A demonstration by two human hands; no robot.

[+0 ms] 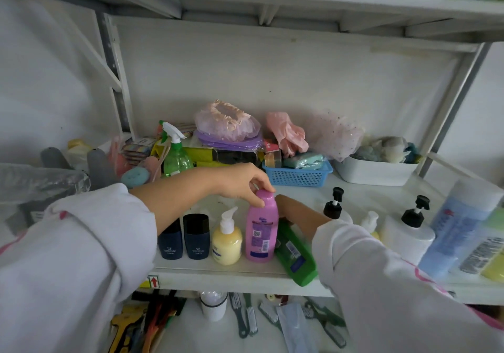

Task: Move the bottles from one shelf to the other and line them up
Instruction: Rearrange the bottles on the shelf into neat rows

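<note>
Along the front edge of the white shelf [245, 275] stand two dark blue bottles [196, 237], a yellow pump bottle [227, 239] and a pink bottle [261, 230] in a row. My left hand [242, 182] grips the pink bottle's cap from above. Just right of it a green bottle [294, 254] leans tilted, its base over the shelf edge, and my right hand [298, 215] holds its upper part, partly hidden behind the pink bottle. Further right stand white pump bottles with black heads [407, 232] and a tall blue bottle [458, 230].
At the back of the shelf are a green spray bottle [176, 156], a blue basket [298, 175], a white tub [376, 171], shower caps and sponges. Grey rolls [99, 167] lie at the left. The shelf below holds brushes [245, 314] and tools.
</note>
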